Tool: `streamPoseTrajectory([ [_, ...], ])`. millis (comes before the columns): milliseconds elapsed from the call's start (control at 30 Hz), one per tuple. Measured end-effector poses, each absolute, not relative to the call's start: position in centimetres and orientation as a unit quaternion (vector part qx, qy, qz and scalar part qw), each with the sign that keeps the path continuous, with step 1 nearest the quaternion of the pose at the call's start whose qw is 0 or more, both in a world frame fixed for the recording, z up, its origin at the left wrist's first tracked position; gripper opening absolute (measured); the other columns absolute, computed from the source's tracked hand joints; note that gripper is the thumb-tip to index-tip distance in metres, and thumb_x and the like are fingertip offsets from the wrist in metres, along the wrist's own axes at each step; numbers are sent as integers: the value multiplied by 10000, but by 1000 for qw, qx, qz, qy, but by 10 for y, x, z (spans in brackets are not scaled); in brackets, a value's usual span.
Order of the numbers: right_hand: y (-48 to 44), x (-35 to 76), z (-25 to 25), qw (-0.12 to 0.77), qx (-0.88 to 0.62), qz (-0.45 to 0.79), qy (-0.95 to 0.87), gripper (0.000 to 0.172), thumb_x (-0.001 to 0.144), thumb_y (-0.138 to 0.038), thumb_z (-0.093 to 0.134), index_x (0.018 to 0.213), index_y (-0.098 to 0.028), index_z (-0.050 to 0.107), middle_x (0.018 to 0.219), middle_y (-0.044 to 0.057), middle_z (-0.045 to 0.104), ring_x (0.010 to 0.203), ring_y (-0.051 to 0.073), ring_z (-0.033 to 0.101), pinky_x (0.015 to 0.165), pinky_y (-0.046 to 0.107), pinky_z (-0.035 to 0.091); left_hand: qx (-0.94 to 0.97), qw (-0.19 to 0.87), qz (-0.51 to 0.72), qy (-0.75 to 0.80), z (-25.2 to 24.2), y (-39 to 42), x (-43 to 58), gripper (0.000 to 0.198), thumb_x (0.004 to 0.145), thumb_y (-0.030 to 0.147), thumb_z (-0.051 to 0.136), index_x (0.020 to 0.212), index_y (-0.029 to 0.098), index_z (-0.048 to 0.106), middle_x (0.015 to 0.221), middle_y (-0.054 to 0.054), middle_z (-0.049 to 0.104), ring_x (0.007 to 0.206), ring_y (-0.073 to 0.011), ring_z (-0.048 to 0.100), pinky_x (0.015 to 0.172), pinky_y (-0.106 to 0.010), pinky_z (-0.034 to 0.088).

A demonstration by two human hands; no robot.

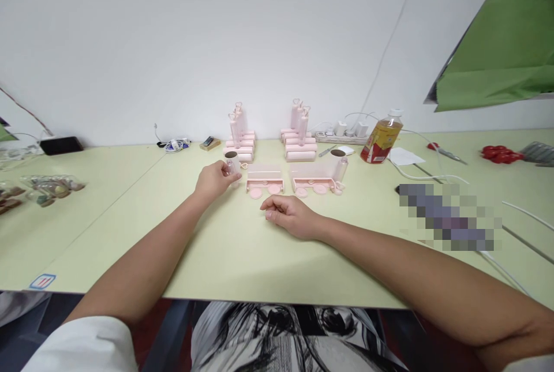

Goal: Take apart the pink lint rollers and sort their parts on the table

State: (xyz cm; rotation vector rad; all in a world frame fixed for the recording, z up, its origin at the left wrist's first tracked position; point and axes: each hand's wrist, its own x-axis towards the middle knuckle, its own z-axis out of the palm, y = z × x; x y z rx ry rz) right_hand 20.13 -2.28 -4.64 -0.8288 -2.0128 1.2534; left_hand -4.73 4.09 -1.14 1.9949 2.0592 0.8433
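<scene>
My left hand (213, 181) is closed, fingers and thumb around a small clear pinkish tube (229, 168) in front of an upright roll with a dark hollow end (232, 156). Part of the tube is hidden by the fingers. My right hand (292, 216) rests on the table with loosely bent fingers, thumb apart, nothing visible in it. Just beyond it lie two open pink cases, a left one (265, 179) and a right one (312, 180), with round pink discs (256, 193) before them. A second upright roll (338, 156) stands at the right case, beside another clear tube (341, 169).
Behind stand two groups of pink boxes (300, 156) with upright looped pink tubes (234, 130). To the right are a drink bottle (381, 138), a power strip (346, 136), white cables and a pixelated object (448, 219). Small bagged items (54, 187) lie at left.
</scene>
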Motion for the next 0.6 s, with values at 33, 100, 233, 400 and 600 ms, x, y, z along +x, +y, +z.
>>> streamPoseTrajectory([
  [33,-23,201,-46,309,-315,473,-762,201,863,-366,582,961,-195,619,709,-27,475,628,119,417,595,259,345,664,80,258,697,-11,41,-47,371,697,547,684,712,217,515,739,-9,674,677,-196,630,550,-273,361],
  [100,-23,201,-46,306,-319,471,-763,196,858,-359,586,955,-193,622,706,-27,477,627,119,417,596,260,346,658,91,218,715,-12,42,-48,361,691,555,678,684,222,538,708,-9,666,650,-202,617,532,-281,341],
  [233,-24,199,-44,300,-326,468,-765,185,856,-349,586,941,-190,623,702,-27,476,633,120,422,596,260,346,657,104,183,724,-17,44,-47,339,684,552,676,673,226,582,726,-30,677,669,-222,622,536,-294,343],
  [400,-24,199,-44,293,-328,470,-765,180,857,-345,583,937,-189,621,709,-26,483,641,119,431,597,259,347,673,95,172,713,-23,50,-44,325,695,548,662,728,228,622,809,-48,704,763,-245,645,562,-296,371],
  [600,-23,200,-44,288,-336,466,-766,172,843,-331,596,939,-190,623,720,-23,503,653,123,451,610,262,362,680,116,137,711,-19,52,-51,397,651,593,676,764,220,601,835,-52,700,751,-236,639,563,-295,376],
])
